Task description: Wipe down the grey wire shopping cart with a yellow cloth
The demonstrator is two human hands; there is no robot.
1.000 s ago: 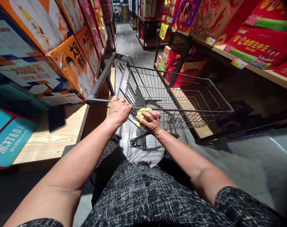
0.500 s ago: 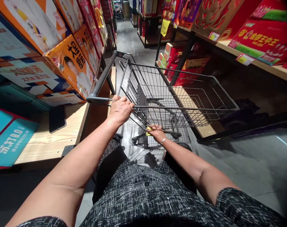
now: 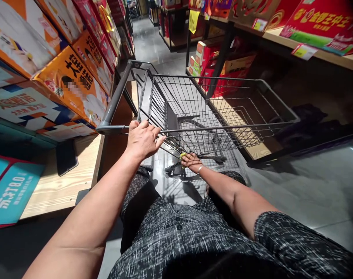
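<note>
A grey wire shopping cart [image 3: 176, 134] stands side-on in front of me, its handle end to the left. My left hand [image 3: 143, 141] is closed over the near top rail, close to the handle; the fingertips are partly hidden behind the rail. Lower down, my right hand [image 3: 191, 162] pinches a small yellow cloth [image 3: 182, 155] against the lower back part of the basket. Most of the cloth is covered by my fingers. A silver bracelet [image 3: 200, 169] circles the right wrist.
On the left, a wooden shelf [image 3: 87, 162] carries a dark phone [image 3: 66, 157], a teal box [image 3: 18, 193] and stacked orange cartons [image 3: 74, 83]. To the right, a black-framed rack [image 3: 219, 64] holds red gift boxes [image 3: 324, 25]. A grey tiled aisle [image 3: 153, 42] runs ahead.
My right hand has shifted slightly with the cloth along the cart's lower wires. The left hand stays on the rail, its fingers a little more spread. The view has tilted slightly.
</note>
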